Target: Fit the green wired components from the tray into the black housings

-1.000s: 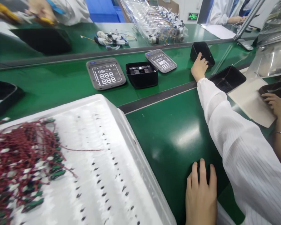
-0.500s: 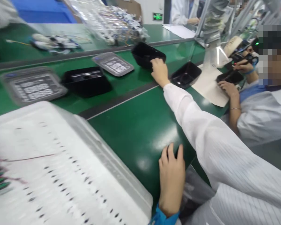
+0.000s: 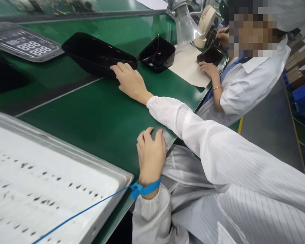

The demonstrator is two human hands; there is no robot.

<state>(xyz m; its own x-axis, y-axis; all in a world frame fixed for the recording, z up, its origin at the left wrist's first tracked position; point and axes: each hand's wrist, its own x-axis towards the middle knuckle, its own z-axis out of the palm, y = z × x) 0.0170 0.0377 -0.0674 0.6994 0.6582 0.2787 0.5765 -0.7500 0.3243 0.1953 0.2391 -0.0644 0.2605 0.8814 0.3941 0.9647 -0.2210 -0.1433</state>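
Observation:
My right hand [image 3: 132, 81] reaches across the green bench and grips the near rim of a black plastic housing [image 3: 91, 56], thumb side partly hidden. This shell is hollow and tilted, beside a grey display panel [image 3: 33, 45] with white digit segments. Just past my fingers another open black housing [image 3: 159, 56] has a thin reddish wire in it. My left hand [image 3: 151, 152] lies near the bench's front edge with its fingers apart and slightly bent, holding nothing. A blue wrist strap [image 3: 146, 189] circles that wrist, its cord running to the lower left.
A white foam tray [image 3: 66, 183] with rows of dark holes fills the lower left. On the right, a co-worker [image 3: 244, 81] handles a dark housing [image 3: 210, 56] over a beige sheet [image 3: 188, 64]. A clear nozzle [image 3: 184, 27] hangs over the bench, near a cream fan [image 3: 205, 22].
The view has swung right and closer, so bench items appear further left. My right hand stays on the black housing, which looks larger now. My left hand remains near the bench edge.

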